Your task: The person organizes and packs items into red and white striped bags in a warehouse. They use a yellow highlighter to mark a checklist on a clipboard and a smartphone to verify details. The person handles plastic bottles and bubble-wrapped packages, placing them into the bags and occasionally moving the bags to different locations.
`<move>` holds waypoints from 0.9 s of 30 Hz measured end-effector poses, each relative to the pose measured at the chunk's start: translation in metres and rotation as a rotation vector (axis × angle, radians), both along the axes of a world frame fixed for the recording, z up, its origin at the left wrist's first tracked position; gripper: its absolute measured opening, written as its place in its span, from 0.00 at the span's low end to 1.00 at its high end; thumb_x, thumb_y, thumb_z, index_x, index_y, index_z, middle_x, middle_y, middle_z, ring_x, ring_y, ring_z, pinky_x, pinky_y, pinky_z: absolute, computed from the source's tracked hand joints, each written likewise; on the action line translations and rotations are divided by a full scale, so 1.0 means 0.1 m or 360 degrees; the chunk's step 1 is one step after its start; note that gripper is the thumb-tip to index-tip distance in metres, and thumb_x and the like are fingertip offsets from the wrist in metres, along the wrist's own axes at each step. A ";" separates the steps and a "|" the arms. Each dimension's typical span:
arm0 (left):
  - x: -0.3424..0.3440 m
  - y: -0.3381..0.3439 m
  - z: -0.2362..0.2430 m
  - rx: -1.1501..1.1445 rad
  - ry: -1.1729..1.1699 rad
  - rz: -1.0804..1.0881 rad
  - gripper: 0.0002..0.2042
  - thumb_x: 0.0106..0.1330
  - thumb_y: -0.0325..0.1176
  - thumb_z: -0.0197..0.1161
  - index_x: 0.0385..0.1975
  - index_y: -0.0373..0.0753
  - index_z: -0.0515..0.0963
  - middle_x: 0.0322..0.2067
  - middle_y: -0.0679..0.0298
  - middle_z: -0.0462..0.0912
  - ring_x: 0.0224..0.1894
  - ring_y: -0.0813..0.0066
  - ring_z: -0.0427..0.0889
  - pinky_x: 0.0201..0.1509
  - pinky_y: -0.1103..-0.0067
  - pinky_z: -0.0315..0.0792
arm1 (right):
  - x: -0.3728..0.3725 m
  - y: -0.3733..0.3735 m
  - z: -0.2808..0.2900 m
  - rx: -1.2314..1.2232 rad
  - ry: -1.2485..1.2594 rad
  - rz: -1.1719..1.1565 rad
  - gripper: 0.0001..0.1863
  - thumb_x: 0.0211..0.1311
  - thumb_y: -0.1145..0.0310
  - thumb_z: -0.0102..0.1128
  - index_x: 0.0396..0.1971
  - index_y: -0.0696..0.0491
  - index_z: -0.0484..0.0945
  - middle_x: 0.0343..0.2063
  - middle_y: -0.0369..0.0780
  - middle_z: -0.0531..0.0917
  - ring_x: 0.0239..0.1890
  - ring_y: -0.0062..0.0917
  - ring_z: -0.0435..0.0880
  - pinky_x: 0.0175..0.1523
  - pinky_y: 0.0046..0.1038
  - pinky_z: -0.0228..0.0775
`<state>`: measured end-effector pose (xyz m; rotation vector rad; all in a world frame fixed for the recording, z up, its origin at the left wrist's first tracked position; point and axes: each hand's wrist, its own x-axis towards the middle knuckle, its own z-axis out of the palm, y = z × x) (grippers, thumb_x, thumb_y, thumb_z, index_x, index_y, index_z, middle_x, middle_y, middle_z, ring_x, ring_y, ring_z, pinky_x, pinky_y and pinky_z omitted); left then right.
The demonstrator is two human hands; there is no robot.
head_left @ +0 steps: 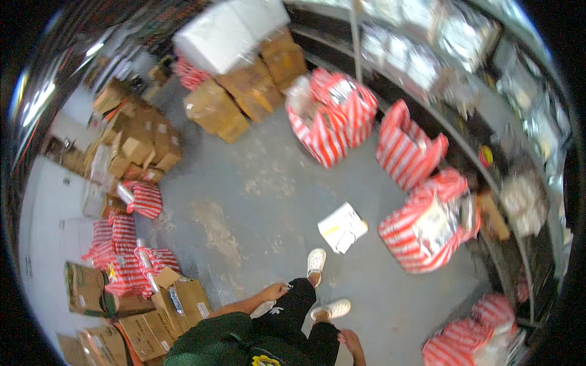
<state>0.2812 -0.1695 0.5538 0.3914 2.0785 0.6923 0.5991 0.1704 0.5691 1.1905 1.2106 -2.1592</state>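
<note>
My left hand (276,291) hangs beside my left thigh with its fingers curled together. A white patch of material (262,308) shows just below that wrist, and whether the hand holds it I cannot tell. Low beside my right leg is my right hand (350,340), its fingers smeared by motion. I stand in white clogs (315,261). Ahead of them on the grey floor lie white papers or a flat packet (342,227) with a yellow mark. To the right of these stands a full red-and-white striped bag (421,229), with pale packages at its open top.
More striped bags (332,119) line the foot of the shelves (452,125) on the right, which hold plastic-wrapped goods. Cardboard boxes (235,100) stand at the far end under a white block (229,33). Boxes (146,329) and striped bags (125,244) crowd the left wall.
</note>
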 end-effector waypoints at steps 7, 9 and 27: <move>0.27 -1.07 1.26 0.0084 -0.0140 0.0467 0.18 0.70 0.45 0.54 0.43 0.34 0.80 0.33 0.52 0.85 0.41 0.56 0.84 0.48 0.66 0.75 | 0.71 1.16 0.30 0.0724 -0.0634 -0.0401 0.27 0.71 0.50 0.51 0.59 0.55 0.72 0.38 0.37 0.80 0.33 0.26 0.76 0.30 0.35 0.74; 0.27 -1.15 1.48 0.0261 -0.0153 0.0633 0.18 0.71 0.45 0.53 0.42 0.35 0.80 0.33 0.53 0.84 0.41 0.57 0.84 0.49 0.67 0.75 | 0.41 1.70 0.20 0.0950 -0.0536 -0.0510 0.20 0.71 0.51 0.47 0.44 0.54 0.74 0.20 0.39 0.77 0.18 0.23 0.72 0.20 0.27 0.64; -1.40 -2.34 2.33 -0.0194 -0.0482 0.0833 0.18 0.72 0.44 0.49 0.42 0.35 0.78 0.36 0.50 0.83 0.42 0.51 0.82 0.49 0.62 0.73 | -2.73 -0.18 1.08 0.0893 0.0157 0.0078 0.21 0.69 0.57 0.47 0.44 0.59 0.81 0.37 0.44 0.84 0.39 0.33 0.81 0.49 0.36 0.72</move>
